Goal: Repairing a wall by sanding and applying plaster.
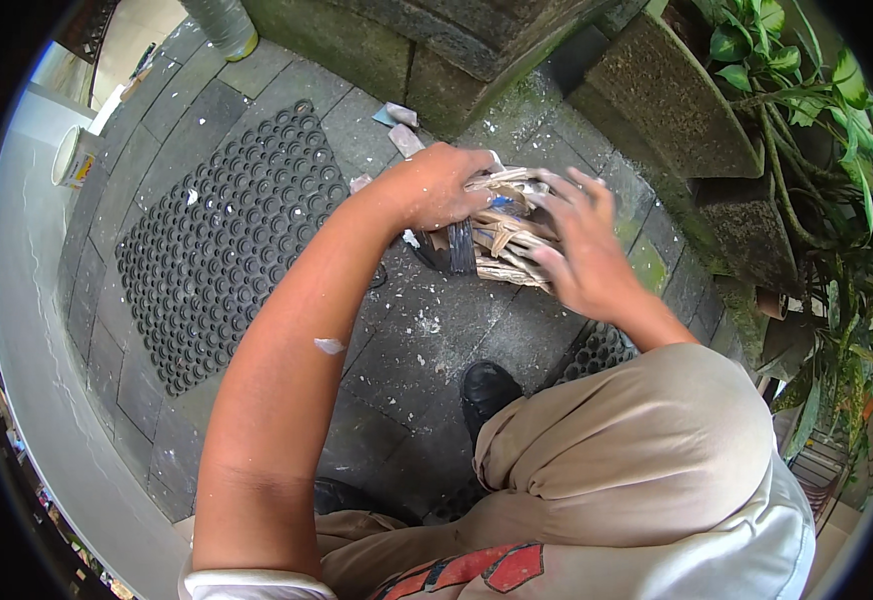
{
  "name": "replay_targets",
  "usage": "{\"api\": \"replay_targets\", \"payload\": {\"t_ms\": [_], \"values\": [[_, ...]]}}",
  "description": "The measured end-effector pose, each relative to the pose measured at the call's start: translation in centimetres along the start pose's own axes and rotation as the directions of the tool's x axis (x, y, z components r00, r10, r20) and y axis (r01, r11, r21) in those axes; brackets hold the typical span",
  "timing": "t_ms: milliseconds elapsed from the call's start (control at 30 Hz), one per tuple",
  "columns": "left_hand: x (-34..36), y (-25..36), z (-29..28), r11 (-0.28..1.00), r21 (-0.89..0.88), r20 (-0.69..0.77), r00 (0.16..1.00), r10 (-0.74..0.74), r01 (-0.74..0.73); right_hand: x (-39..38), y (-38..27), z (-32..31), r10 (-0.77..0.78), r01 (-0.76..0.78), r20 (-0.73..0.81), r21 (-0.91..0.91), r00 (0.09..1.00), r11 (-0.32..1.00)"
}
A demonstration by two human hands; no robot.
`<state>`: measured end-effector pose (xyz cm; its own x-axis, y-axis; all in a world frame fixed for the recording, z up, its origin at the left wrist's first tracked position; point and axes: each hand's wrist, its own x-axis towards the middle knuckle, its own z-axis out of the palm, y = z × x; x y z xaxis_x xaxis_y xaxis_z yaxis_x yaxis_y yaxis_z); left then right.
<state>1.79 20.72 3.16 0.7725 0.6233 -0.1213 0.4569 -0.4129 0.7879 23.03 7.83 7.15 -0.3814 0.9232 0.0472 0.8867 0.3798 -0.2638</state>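
Observation:
Just ahead of my feet, low over the paving, is a bundle of pale tan, stick-like strips (513, 240) with a dark band around its left side. A bit of blue shows among the strips. My left hand (445, 186) has its fingers bent over the upper left part of the bundle and grips it. On the other side, my right hand (587, 240) lies against the strips with its fingers spread. Both hands hide part of the bundle, and its inside cannot be made out. White flecks cling to my left forearm.
Grey stone paving (427, 340) is dotted with white flakes. A black rubber mat (237, 240) lies left. Small pale chunks (397, 115) sit near a mossy stone block (347, 50). A white tub (74, 157), a clear bottle (222, 28) and stone planters (672, 95) stand around.

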Motion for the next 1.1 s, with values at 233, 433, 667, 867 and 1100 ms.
{"api": "replay_targets", "payload": {"t_ms": [233,433,667,867,1100], "values": [[0.2,-1.4,0.2,0.999,-0.018,-0.069,0.997,0.027,-0.028,3.7,1.6,5.0,-0.051,0.062,-0.113,0.098,0.992,0.993],[-0.7,-1.6,0.3,0.995,-0.096,-0.083,0.997,-0.005,-0.003,3.1,4.1,1.0,0.310,-0.221,-0.211,0.362,0.927,0.906],[-0.1,-1.0,0.9,0.999,-0.046,-0.104,0.995,0.007,-0.012,2.3,5.8,5.9,0.582,-0.553,0.145,0.555,0.800,0.621],[-1.9,-1.1,2.0,0.998,-0.046,-0.475,0.878,-0.059,0.042,3.7,4.9,6.2,0.630,-0.609,0.077,0.369,0.773,0.702],[-8.2,4.8,6.7,0.840,-0.364,-0.474,0.697,-0.539,0.402,-2.1,4.0,3.5,0.656,-0.464,0.270,0.875,0.705,0.139]]}}
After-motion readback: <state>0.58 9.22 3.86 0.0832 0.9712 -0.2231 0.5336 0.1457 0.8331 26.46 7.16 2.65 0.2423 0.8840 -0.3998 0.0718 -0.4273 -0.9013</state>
